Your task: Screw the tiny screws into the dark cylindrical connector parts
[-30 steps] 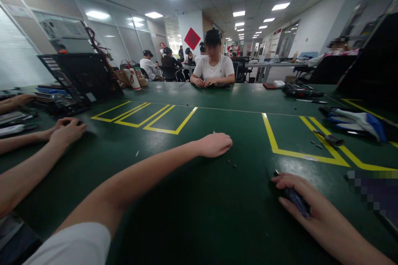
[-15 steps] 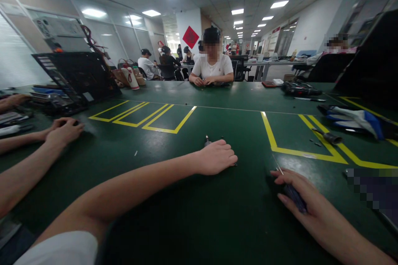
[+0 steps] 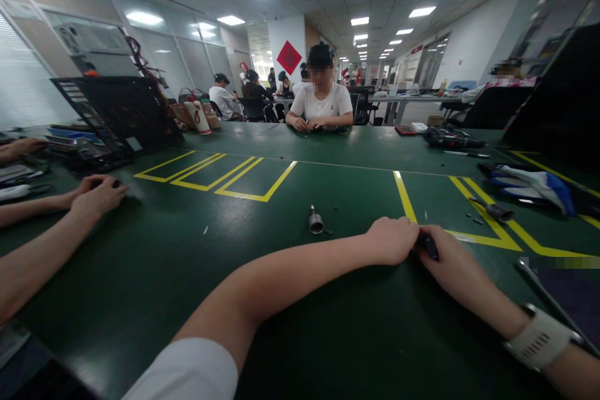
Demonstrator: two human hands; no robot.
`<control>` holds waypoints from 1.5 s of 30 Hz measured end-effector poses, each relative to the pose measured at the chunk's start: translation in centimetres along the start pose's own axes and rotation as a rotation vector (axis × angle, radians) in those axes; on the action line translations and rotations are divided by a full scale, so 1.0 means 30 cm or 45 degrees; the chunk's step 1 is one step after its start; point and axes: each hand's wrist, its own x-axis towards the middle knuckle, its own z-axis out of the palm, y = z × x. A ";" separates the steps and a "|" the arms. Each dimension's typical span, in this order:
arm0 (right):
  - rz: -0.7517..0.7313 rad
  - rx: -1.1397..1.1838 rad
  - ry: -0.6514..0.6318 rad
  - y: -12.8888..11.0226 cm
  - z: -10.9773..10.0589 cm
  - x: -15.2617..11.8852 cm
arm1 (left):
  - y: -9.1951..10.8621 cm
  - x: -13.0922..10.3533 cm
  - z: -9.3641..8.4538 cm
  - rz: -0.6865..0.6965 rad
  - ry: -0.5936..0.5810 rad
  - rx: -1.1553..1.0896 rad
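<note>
My right hand [image 3: 445, 256] is closed around the dark handle of a screwdriver [image 3: 428, 246]. The thin metal shaft seen on it earlier is now mostly hidden. My left hand [image 3: 394, 239] meets the right at the fingertips, knuckles up and fingers curled. What its fingers hold, if anything, is hidden. Left of the hands, a metal socket bit [image 3: 315, 221] lies on the green table [image 3: 300, 287], with a few tiny dark pieces [image 3: 329, 231] beside it. A similar socket bit [image 3: 497, 210] rests at the right by the yellow tape, near small dark pieces [image 3: 477, 221].
Blue-and-white gloves [image 3: 534, 186] lie at the right, and a dark flat device [image 3: 557, 294] sits near my right forearm. Another person's hands [image 3: 98, 194] rest at the left. Across the table sits a person in white [image 3: 320, 103]. Dark panels [image 3: 122, 112] stand at left.
My left hand has moved right, from beside the left socket bit to my right hand, uncovering that bit. My right hand has shifted slightly up and left, still with the screwdriver.
</note>
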 end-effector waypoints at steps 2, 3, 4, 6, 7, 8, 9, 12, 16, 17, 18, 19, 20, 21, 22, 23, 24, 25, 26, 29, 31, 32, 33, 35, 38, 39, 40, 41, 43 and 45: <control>0.026 -0.003 0.022 0.010 -0.008 0.020 | 0.002 0.030 0.002 -0.036 -0.006 -0.052; 0.035 0.000 0.032 0.013 -0.011 0.024 | 0.003 0.039 0.002 -0.043 -0.007 -0.066; 0.042 0.003 0.039 0.016 -0.013 0.026 | 0.004 0.042 0.001 -0.045 -0.011 -0.078; 0.049 0.012 0.046 0.018 -0.014 0.025 | 0.003 0.033 -0.008 -0.045 -0.028 -0.105; 0.051 0.016 0.048 0.017 -0.013 0.024 | 0.001 0.022 -0.015 -0.042 -0.028 -0.122; 0.055 0.019 0.051 0.017 -0.013 0.023 | -0.004 0.007 -0.025 -0.043 -0.017 -0.132; 0.061 0.020 0.061 0.017 -0.013 0.022 | -0.013 -0.012 -0.038 -0.040 0.010 -0.128; 0.085 0.015 0.124 0.013 -0.018 0.019 | -0.063 -0.077 -0.085 -0.016 0.129 -0.037; -0.008 -0.022 0.154 -0.028 -0.030 -0.015 | -0.188 -0.158 -0.149 -0.185 0.183 0.026; -0.099 -0.044 0.111 -0.048 -0.030 -0.031 | -0.225 -0.175 -0.158 -0.211 0.148 0.030; -0.230 -0.069 0.009 -0.069 -0.029 -0.047 | -0.264 -0.190 -0.163 -0.207 0.088 0.020; -0.389 -0.095 -0.103 -0.090 -0.027 -0.064 | -0.302 -0.204 -0.164 -0.176 0.026 0.004; -0.526 -0.111 -0.208 -0.110 -0.025 -0.078 | -0.338 -0.217 -0.160 -0.147 -0.026 -0.010; -0.643 -0.110 -0.306 -0.127 -0.023 -0.089 | -0.371 -0.229 -0.152 -0.124 -0.080 -0.041; -0.688 -0.109 -0.382 -0.138 -0.021 -0.096 | -0.400 -0.241 -0.142 -0.128 -0.147 -0.094; -0.693 -0.113 -0.425 -0.145 -0.020 -0.097 | -0.422 -0.251 -0.130 -0.145 -0.220 -0.158; -0.678 -0.112 -0.454 -0.148 -0.021 -0.094 | -0.439 -0.261 -0.118 -0.158 -0.282 -0.223; -0.653 -0.113 -0.469 -0.146 -0.021 -0.088 | -0.448 -0.270 -0.106 -0.174 -0.305 -0.281; -0.638 -0.116 -0.475 -0.141 -0.022 -0.079 | -0.451 -0.279 -0.095 -0.185 -0.299 -0.332; -0.667 -0.153 -0.479 -0.120 -0.024 -0.045 | -0.430 -0.302 -0.073 -0.209 -0.241 -0.438; -0.715 -0.212 -0.472 -0.106 -0.023 -0.023 | -0.399 -0.313 -0.062 -0.230 -0.218 -0.479; -0.738 -0.246 -0.471 -0.100 -0.023 -0.012 | -0.381 -0.318 -0.057 -0.246 -0.207 -0.495; -0.758 -0.280 -0.470 -0.093 -0.023 -0.001 | -0.363 -0.322 -0.052 -0.267 -0.195 -0.508; -0.783 -0.346 -0.452 -0.079 -0.024 0.018 | -0.324 -0.330 -0.041 -0.312 -0.168 -0.527; -0.796 -0.414 -0.397 -0.054 -0.027 0.040 | -0.261 -0.340 -0.027 -0.363 -0.120 -0.538; -0.799 -0.427 -0.379 -0.045 -0.027 0.045 | -0.238 -0.343 -0.024 -0.365 -0.110 -0.539; -0.803 -0.434 -0.361 -0.035 -0.027 0.049 | -0.216 -0.347 -0.024 -0.357 -0.102 -0.545; -0.805 -0.438 -0.340 -0.024 -0.026 0.052 | -0.194 -0.350 -0.024 -0.346 -0.097 -0.559; -0.804 -0.439 -0.298 -0.004 -0.024 0.057 | -0.154 -0.356 -0.026 -0.318 -0.088 -0.597; -0.799 -0.441 -0.266 0.013 -0.022 0.062 | -0.123 -0.361 -0.028 -0.302 -0.076 -0.644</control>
